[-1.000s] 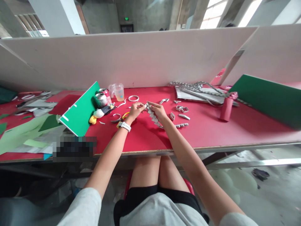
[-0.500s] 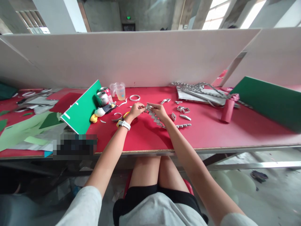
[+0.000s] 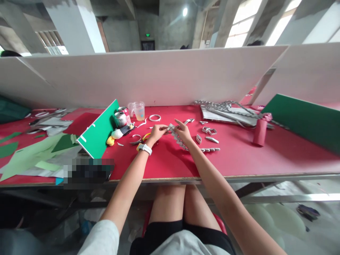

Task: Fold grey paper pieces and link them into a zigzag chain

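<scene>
While the left hand (image 3: 158, 132), in the head view, pinches the upper end of a grey folded chain (image 3: 180, 142) between thumb and fingers, the right hand (image 3: 183, 132) holds the same chain just beside it, its grip pressed together on the links, forefinger stretched out forward. Chain: one, of zigzag links, its upper end between the hands at the middle of the red worktop (image 3: 164, 164), the length below slanting toward the right wrist and passing partly out of sight there; a row of like links shows beyond the wrist. White watch (image 3: 146, 149): one, on the left wrist. Loose grey folded pieces (image 3: 198, 139): several, apart from one another or in a small cluster, right of the right hand. Scissors (image 3: 146, 136) with yellow handles: one pair, partly hidden by the left hand and wrist. White ring (image 3: 154, 118): one, lying flat behind the left hand. Plush toy (image 3: 118, 133): one, black, white and yellow, lying beside the left green board (image 3: 99, 136). Drink cans (image 3: 121, 119): two, standing near the toy; clear plastic cups (image 3: 139, 112) just behind. Longer grey braid (image 3: 227, 105): draped over a stack of flat sheets (image 3: 225, 115), back right. Pink cylinder (image 3: 260, 131): one, upright, near the right green board (image 3: 300, 122).
</scene>
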{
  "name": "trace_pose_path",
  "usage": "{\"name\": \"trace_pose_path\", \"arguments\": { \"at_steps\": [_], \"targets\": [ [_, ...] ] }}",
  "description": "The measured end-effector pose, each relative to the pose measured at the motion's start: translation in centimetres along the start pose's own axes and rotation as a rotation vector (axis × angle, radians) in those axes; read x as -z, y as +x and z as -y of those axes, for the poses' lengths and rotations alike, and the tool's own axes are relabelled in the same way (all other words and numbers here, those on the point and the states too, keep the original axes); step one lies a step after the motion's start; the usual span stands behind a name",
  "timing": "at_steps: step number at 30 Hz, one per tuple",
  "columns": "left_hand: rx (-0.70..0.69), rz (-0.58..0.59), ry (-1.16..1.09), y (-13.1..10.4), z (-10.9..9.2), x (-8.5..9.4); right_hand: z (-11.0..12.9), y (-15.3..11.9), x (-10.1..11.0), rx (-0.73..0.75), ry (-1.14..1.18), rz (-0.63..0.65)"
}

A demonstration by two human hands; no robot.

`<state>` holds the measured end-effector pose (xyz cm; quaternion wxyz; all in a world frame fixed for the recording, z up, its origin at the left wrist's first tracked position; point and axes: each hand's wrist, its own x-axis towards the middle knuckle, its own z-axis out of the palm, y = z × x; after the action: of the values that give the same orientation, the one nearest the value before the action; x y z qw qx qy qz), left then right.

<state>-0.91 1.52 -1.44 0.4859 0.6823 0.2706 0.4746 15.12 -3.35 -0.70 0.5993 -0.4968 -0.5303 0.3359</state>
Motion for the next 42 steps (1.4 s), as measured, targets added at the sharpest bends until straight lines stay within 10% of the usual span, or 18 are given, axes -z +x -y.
{"name": "trace_pose_path", "arguments": {
  "at_steps": [11,42],
  "targets": [
    [-0.093,-0.198,0.019,0.0,-0.3,-1.1,0.2,-0.4,-0.5,0.023,0.077,0.006],
    [-0.163,-0.131,0.176,-0.4,-1.9,-1.4,0.3,0.1,0.7,-0.074,0.211,0.02]
  ]
}}
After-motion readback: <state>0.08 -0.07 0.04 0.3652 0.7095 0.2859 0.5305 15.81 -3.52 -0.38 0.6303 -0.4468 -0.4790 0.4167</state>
